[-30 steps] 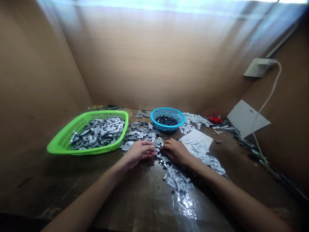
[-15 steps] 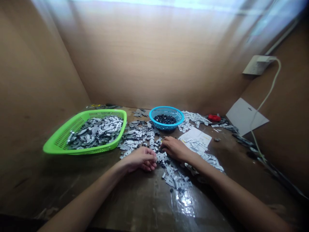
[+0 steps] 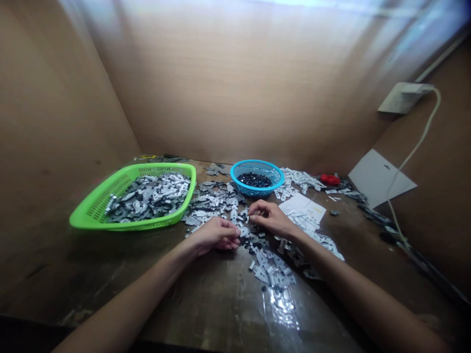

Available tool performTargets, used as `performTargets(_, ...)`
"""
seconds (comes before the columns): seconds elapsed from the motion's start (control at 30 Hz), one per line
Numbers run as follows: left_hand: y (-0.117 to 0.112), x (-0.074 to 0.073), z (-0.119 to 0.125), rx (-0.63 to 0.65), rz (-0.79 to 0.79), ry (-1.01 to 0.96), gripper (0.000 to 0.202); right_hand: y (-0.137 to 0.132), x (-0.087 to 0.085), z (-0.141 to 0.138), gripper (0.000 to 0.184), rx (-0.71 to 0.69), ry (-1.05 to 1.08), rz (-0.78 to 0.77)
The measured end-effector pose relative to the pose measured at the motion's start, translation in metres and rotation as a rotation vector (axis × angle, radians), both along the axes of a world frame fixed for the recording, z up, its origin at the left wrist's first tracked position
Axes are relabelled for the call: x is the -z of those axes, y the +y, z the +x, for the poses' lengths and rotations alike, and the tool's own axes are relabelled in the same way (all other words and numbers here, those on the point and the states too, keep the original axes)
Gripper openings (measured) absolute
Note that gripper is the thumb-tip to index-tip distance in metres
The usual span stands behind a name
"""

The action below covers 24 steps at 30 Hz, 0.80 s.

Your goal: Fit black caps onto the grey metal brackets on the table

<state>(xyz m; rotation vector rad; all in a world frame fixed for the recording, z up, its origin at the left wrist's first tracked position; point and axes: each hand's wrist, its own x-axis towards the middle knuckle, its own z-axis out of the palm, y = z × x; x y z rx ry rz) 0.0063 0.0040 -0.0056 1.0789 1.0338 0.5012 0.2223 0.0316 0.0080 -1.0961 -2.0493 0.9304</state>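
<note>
My left hand (image 3: 217, 234) is curled at the near edge of a spread of small grey-and-white stamped metal pieces (image 3: 215, 202), its fingertips close to my right hand. My right hand (image 3: 270, 218) hovers over small dark pieces (image 3: 253, 236), with thumb and forefinger drawn together. Whether either hand holds a piece is hidden by the fingers. More metal pieces (image 3: 270, 267) lie toward me on the dark wooden table (image 3: 206, 299). Left of my hands, a green plastic basket (image 3: 162, 168) holds a heap of similar pieces (image 3: 149, 198).
A blue basket (image 3: 253, 164) of small dark pieces stands at the back. To its right are a paper sheet (image 3: 301, 207), a red object (image 3: 329, 179) and more scattered pieces. Brown panels enclose the table. A wall socket (image 3: 403, 98) trails a white cable (image 3: 415, 142).
My right hand has risen slightly from the pieces, and its fingers have drawn together. My left hand has moved slightly away from me. The view has shifted a little.
</note>
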Motion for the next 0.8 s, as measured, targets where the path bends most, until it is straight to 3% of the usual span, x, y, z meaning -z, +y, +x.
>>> performTargets(0.2, 0.0005, -0.0022, -0.0008, -0.013, -0.049, -0.052, 0.034, 0.0003, 0.0075, 0.0009, 0.018, -0.051, 0.115, -0.166)
performTargets(0.33, 0.0017, -0.0028, -0.0013, -0.061, -0.086, -0.098, 0.032, -0.0022, 0.0074, 0.0033, 0.014, -0.160, 0.103, -0.088)
performTargets(0.57, 0.0036, -0.0015, -0.0031, -0.089, -0.159, -0.186, 0.031, -0.0057, 0.0003, 0.0083, 0.011, -0.214, 0.032, 0.011)
performTargets(0.8, 0.0036, -0.0023, -0.0039, -0.051, -0.137, -0.171, 0.030, -0.0061, -0.0007, 0.0082, 0.012, -0.255, 0.059, -0.039)
